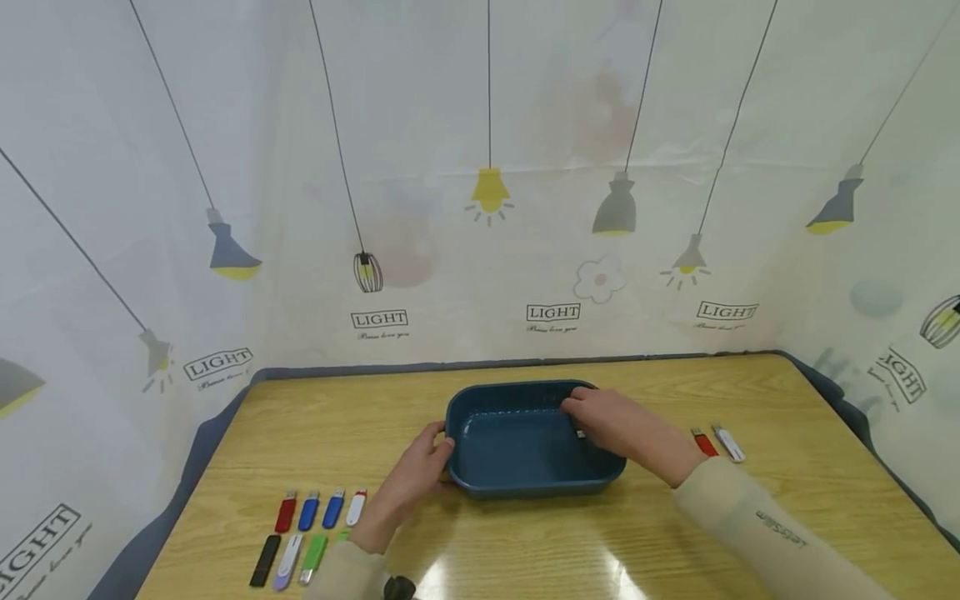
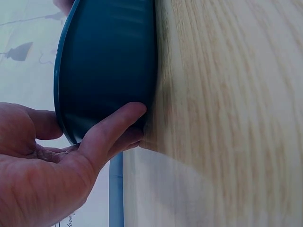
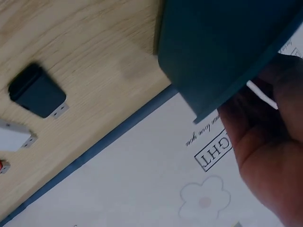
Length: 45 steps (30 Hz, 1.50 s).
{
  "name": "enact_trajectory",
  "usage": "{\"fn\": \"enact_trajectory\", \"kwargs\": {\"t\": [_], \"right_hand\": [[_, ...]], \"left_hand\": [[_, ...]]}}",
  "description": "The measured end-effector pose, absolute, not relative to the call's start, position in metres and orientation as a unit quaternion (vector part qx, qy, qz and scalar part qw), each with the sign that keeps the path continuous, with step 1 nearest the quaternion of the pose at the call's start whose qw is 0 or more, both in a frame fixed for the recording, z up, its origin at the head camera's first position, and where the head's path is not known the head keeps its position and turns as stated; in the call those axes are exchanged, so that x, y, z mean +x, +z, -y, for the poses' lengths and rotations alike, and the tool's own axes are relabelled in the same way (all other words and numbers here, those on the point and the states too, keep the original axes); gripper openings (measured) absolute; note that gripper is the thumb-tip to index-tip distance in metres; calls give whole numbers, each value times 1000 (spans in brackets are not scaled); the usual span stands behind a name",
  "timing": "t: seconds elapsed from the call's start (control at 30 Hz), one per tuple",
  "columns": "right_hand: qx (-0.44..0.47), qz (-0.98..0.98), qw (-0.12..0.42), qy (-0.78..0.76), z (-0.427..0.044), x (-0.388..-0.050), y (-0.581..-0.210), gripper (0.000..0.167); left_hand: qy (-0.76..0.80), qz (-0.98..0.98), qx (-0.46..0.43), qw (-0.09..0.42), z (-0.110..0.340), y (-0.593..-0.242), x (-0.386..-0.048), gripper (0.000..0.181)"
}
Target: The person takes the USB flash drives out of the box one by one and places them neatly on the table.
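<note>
A dark blue rectangular plastic tray sits at the middle of the table. My left hand grips its left end; in the left wrist view the fingers lie along the outer wall, with the thumb at the rim. At the tray's back right corner, my right hand reaches over the rim with its fingers bent down inside. Below those fingers a small pale metal piece shows. The tray wall hides the right fingertips in the right wrist view, so whether they hold anything cannot be made out.
Left of the tray, USB sticks stand in two rows, among them a red one, a black one and a green one. To the right lie a red stick, a white stick and a black stick. Printed cloth hangs behind.
</note>
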State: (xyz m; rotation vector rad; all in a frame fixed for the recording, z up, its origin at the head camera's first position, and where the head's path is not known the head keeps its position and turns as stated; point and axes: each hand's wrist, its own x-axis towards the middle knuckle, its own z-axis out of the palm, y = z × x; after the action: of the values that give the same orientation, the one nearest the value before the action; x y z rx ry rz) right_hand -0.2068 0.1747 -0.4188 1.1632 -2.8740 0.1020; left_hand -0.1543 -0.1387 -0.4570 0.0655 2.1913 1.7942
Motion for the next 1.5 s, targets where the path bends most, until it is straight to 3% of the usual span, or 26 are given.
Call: {"fn": "enact_trajectory", "kwargs": {"t": [0.17, 0.57, 0.67, 0.93, 1.2, 1.5], "right_hand": [[314, 949, -27, 2, -163, -203, -419, 10], [304, 948, -85, 44, -155, -207, -433, 18], [328, 938, -75, 88, -157, -210, -435, 18], [382, 919, 23, 97, -162, -213, -436, 27], [362, 929, -43, 63, -156, -219, -441, 29], [357, 933, -34, 38, -155, -222, -447, 12]], "left_hand": [[629, -761, 21, 158, 139, -458, -156, 47], [632, -758, 23, 159, 139, -455, -153, 47], [633, -756, 26, 161, 139, -454, -153, 47], [633, -756, 23, 166, 139, -455, -153, 47], [629, -761, 26, 157, 139, -455, -153, 47], [628, -762, 31, 154, 138, -455, -154, 47]]}}
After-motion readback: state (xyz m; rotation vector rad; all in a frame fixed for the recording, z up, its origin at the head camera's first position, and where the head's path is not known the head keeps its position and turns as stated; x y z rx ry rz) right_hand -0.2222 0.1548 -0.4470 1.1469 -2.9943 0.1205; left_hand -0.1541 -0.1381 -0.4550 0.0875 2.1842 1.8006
